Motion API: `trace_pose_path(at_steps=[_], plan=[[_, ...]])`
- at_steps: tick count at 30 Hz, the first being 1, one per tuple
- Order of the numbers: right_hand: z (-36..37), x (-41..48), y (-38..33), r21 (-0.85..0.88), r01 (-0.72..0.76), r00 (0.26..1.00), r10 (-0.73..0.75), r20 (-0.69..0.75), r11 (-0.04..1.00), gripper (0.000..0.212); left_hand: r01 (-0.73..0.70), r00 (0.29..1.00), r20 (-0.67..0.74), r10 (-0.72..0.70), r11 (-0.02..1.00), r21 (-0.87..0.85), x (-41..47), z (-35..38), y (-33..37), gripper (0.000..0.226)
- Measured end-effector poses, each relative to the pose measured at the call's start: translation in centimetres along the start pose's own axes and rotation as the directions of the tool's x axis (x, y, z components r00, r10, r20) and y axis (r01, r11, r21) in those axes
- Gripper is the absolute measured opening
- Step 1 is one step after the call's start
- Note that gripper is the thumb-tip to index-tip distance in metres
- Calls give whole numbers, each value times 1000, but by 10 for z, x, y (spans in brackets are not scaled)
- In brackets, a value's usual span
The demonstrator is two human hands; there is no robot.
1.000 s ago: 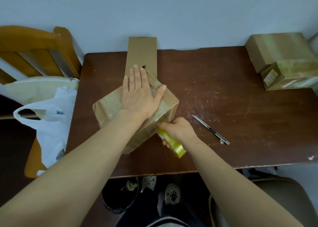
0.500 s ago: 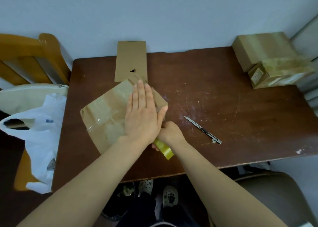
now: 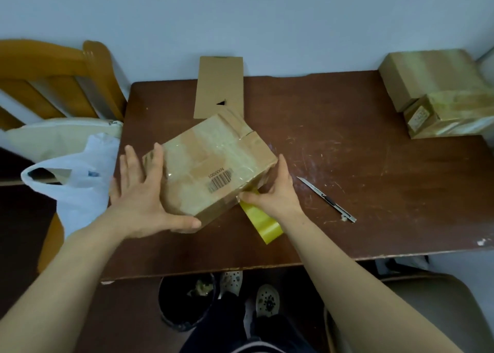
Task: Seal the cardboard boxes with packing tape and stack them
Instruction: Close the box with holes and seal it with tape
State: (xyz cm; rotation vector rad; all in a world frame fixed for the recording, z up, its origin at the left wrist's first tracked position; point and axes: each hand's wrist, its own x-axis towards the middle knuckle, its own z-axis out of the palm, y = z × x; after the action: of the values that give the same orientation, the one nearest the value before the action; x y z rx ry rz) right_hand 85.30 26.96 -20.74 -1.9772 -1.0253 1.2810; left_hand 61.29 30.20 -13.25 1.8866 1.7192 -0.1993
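A taped cardboard box [image 3: 211, 165] with a barcode on top sits tilted on the brown table [image 3: 347, 181]. My left hand [image 3: 144, 192] holds its left end, fingers spread along the side and thumb along the near bottom edge. My right hand [image 3: 275, 192] is at the box's right near corner, holding the yellow tape roll [image 3: 263, 223] against it; the roll sticks out below the hand. Two taped boxes [image 3: 438, 90] are stacked at the table's far right corner.
A flat cardboard piece [image 3: 219, 85] leans against the wall behind the box. A utility knife [image 3: 327, 199] lies right of my right hand. A wooden chair [image 3: 53, 77] with a white plastic bag [image 3: 77, 179] stands left of the table. A bin [image 3: 187, 299] is under the table.
The box has been turned so the barcode face shows on top. My left hand has left the top and moved to the left end. My right hand stays at the near right corner with the tape.
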Motion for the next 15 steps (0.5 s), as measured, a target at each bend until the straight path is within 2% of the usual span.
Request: trace_pose_path(at_steps=[2,4,5,7,9,11,12,13,15], plan=[[0,1,-3,68,109,993,-112,28,992,102,-28,998,48,35,991,-127,0,-2,-3,159],[-2,0,-10,82,149,988,-152,28,985,71,-57,997,32,63,985,-160,3,0,-2,160],[-5,-2,-14,74,146,988,-149,36,987,68,-62,997,24,67,985,-161,3,0,-2,158],[-15,-9,-27,40,120,990,-123,68,992,78,-42,997,62,55,981,-191,2,-4,-9,157],[-29,-22,-40,43,56,986,-61,153,998,103,50,977,213,15,953,-300,-1,-15,-21,158],[-40,-40,-56,88,-4,954,-22,299,996,133,185,920,391,10,871,-456,-7,-22,-31,158],[-43,-47,-63,107,-11,928,-29,372,994,140,238,893,449,31,814,-529,-8,-24,-34,158],[-44,-52,-70,116,-4,901,-47,431,993,139,288,872,487,45,757,-586,-7,-26,-35,158],[-40,-57,-85,91,53,868,-91,487,994,120,360,849,527,36,690,-628,-4,-33,-36,155]])
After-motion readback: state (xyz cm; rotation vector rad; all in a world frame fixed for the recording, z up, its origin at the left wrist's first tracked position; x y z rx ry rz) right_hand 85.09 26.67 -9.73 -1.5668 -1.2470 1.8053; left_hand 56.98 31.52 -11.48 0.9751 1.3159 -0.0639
